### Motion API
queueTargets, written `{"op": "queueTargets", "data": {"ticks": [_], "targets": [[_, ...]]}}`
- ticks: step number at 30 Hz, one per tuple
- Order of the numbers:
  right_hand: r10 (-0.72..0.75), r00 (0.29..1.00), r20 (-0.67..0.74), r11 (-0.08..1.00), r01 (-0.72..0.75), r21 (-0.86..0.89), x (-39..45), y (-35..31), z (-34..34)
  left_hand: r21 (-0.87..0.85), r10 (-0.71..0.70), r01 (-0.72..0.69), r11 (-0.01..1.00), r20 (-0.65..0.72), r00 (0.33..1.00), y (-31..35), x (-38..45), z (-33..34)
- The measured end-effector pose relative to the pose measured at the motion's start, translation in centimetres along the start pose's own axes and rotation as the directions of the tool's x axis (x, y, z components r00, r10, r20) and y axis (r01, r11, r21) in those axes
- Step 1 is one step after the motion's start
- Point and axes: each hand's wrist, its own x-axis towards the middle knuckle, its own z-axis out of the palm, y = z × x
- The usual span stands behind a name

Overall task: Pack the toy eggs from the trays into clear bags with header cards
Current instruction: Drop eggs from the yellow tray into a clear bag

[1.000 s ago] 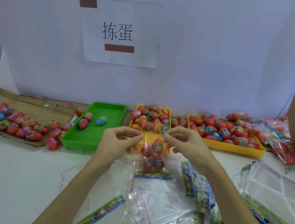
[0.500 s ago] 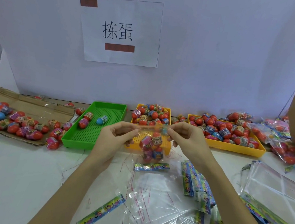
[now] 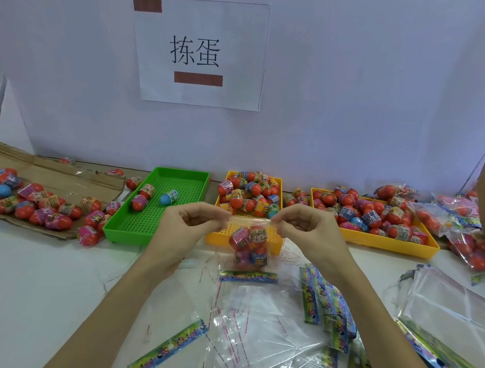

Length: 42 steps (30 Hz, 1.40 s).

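While both hands pinch clear bag (image 3: 247,246) mouth, bag hangs just below fingertips above table, in front of middle yellow tray (image 3: 277,244). Left hand (image 3: 188,227) grips left corner, right hand (image 3: 305,233) right corner; mouth edge runs left-right between them. Toy eggs (image 3: 251,241) sit inside; header card (image 3: 248,276) at bottom.

A clear bag (image 3: 249,246) hangs between the left hand (image 3: 183,231) and the right hand (image 3: 309,237), its top edge pinched by both. Inside sit several toy eggs (image 3: 248,239), red with colourful wrappers. Its header card (image 3: 249,276) hangs at the bottom, below the hands. Just beyond the hands, a yellow tray (image 3: 220,237) holds a heap of eggs; right of the right hand, a second yellow tray (image 3: 379,245) is full; beyond the left hand, a green tray (image 3: 139,226) holds three.
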Motion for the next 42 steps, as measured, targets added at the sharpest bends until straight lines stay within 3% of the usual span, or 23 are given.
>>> {"op": "queueTargets", "data": {"ticks": [5,11,17,23,29,34,42], "targets": [[-0.018,1.0,-0.004,0.999,0.018,-0.03,0.0,0.2,0.0,0.111,0.052,-0.054,0.992,0.018,0.998,0.1,-0.1,-0.3],[-0.173,0.985,0.02,0.962,0.173,-0.213,-0.2,0.0,0.1,0.209,0.134,-0.147,0.967,0.073,0.988,0.3,0.1,-0.9],[-0.222,0.972,0.075,0.92,0.234,-0.314,-0.2,-0.3,-0.1,0.269,0.134,-0.174,0.947,0.161,0.978,0.7,-0.1,-1.3],[-0.217,0.971,0.096,0.906,0.237,-0.351,-0.4,-0.8,0.1,0.199,0.112,-0.116,0.973,0.03,0.993,0.5,-0.2,-0.5],[-0.16,0.987,0.013,0.94,0.156,-0.303,-0.4,-0.5,0.4,0.151,0.165,-0.169,0.974,0.037,0.986,-0.3,-0.3,0.4],[-0.042,0.998,0.056,0.976,0.053,-0.212,-0.1,-0.1,0.6,0.12,0.145,-0.149,0.982,0.042,0.989,-0.2,-0.1,0.4],[-0.034,0.998,0.058,0.998,0.037,-0.057,0.1,-0.4,0.5,0.066,0.079,-0.082,0.994,0.041,0.996,0.1,-0.2,0.4]]}}
